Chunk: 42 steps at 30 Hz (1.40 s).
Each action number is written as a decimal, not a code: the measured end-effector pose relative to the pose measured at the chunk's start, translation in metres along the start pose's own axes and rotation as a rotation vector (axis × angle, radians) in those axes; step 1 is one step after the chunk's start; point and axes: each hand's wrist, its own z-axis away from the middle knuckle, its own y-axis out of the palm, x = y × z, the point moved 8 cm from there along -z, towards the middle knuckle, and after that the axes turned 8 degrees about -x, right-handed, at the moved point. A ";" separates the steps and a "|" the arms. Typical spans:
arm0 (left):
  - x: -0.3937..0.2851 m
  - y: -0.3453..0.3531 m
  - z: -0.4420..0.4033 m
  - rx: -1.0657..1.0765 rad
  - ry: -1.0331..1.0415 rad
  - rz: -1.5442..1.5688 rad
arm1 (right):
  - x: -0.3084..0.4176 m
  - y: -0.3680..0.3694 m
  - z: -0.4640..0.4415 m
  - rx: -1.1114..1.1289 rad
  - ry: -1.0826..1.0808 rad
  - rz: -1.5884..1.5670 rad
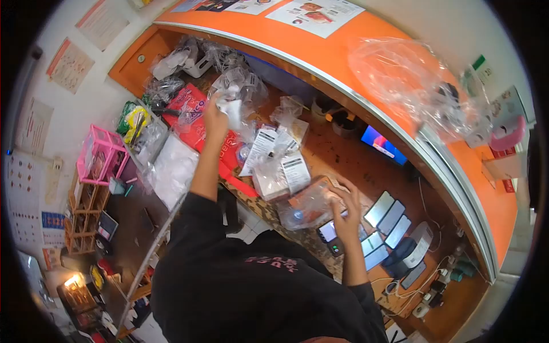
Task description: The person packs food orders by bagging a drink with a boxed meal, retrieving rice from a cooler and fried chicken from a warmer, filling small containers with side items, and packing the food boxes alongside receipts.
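Note:
My left hand [216, 117] is at the back of the counter, its fingers closed at a crumpled clear and white plastic bag [233, 108]. Nearer the front, my right hand [345, 208] rests against a clear plastic bag [309, 206] with orange and blue contents, its fingers bent over the bag's right end. Between the hands lie a wrapped package [270, 178] and white printed labels [261, 150]. A red bag [197, 123] with white lettering spreads beneath and left of my left hand.
Several phones [377, 209] lie right of my right hand, beside cables and a black device with a paper strip [409, 251]. A lit screen [383, 144] stands at the back. A pink frame box [103, 155] is at the left. An orange ledge [326, 51] overhangs the counter.

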 end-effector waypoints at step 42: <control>-0.132 0.141 0.101 1.080 -0.045 -0.022 | -0.351 -0.430 0.235 -0.512 1.021 0.259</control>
